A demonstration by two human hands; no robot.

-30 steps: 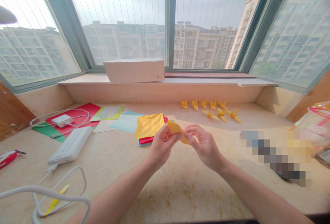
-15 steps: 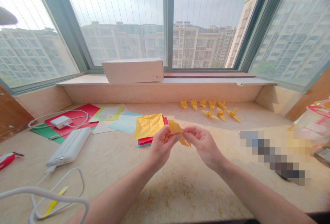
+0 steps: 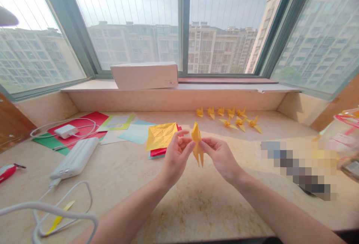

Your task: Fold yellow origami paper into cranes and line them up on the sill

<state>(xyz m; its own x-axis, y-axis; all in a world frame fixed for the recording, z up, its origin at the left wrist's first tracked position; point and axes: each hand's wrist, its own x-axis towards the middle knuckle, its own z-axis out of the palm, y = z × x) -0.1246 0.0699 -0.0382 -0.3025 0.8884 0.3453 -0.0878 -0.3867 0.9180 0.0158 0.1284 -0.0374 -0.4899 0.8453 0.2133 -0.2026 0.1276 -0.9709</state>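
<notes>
Both hands hold one folded yellow paper piece (image 3: 197,143) upright above the marble counter (image 3: 174,199). My left hand (image 3: 175,156) pinches its left side, and my right hand (image 3: 220,154) pinches its right side. The piece is narrow, with a point up and two thin points hanging down. Just behind my left hand lies a creased yellow sheet (image 3: 161,135) on top of a small stack of coloured paper (image 3: 157,152). Several finished yellow paper cranes (image 3: 230,116) stand in a group further back, to the right.
A white box (image 3: 144,75) sits on the window ledge. At the left are a white power bank (image 3: 74,158), a charger (image 3: 66,131) with cables on red and green sheets (image 3: 84,122), and a loose cable loop (image 3: 56,210). A blurred patch (image 3: 298,165) covers things at the right.
The folded yellow piece has turned from lying slanted between my fingers to standing upright. Both hands stayed in nearly the same place.
</notes>
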